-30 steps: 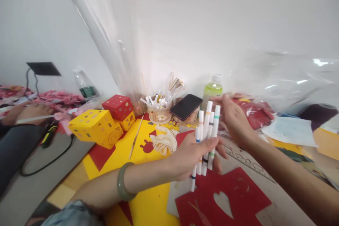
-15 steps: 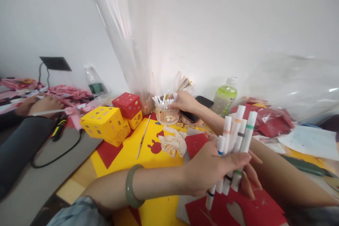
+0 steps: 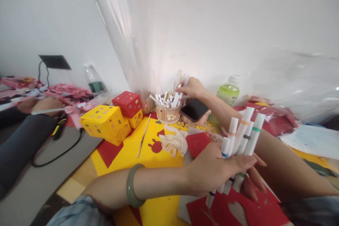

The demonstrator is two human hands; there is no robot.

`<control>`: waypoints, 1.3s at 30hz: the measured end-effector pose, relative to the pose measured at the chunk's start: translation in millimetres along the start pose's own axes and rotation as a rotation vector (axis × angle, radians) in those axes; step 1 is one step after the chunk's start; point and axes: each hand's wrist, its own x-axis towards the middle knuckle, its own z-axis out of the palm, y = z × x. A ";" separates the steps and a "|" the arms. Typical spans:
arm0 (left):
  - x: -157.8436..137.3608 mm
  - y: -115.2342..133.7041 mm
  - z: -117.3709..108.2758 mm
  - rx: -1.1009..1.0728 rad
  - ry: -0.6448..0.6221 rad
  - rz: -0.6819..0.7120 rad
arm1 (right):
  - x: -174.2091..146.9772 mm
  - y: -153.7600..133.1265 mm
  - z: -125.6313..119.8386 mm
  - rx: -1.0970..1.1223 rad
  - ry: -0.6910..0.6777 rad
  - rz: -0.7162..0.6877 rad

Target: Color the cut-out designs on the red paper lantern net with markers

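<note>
My left hand (image 3: 212, 169), with a green bangle on the wrist, is closed around several white markers (image 3: 247, 137) that have coloured bands. They stand nearly upright in the grip, over red paper (image 3: 254, 206) with cut-out shapes. Farther back, my right hand (image 3: 194, 87) reaches over a round wooden cup (image 3: 168, 114) full of white markers and sticks. Its fingers pinch the top of a white marker (image 3: 179, 96) at the cup's right side; the fingertips are partly hidden. A dark phone (image 3: 195, 109) lies on a wooden holder just right of the cup.
Cream lace (image 3: 173, 143) and a thin stick (image 3: 144, 136) lie on yellow paper (image 3: 156, 166). Yellow (image 3: 102, 120) and red (image 3: 127, 104) boxes stand left. A green drink bottle (image 3: 229, 91) stands behind my right arm. At far left are another person's hands (image 3: 45, 106).
My right hand has moved up and slightly right from inside the cup, uncovering more of the markers and phone. My left hand has shifted slightly right with its markers.
</note>
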 end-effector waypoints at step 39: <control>5.5 -5.1 -9.5 -0.097 0.471 0.042 | -82.6 29.7 -109.7 0.666 0.573 -0.064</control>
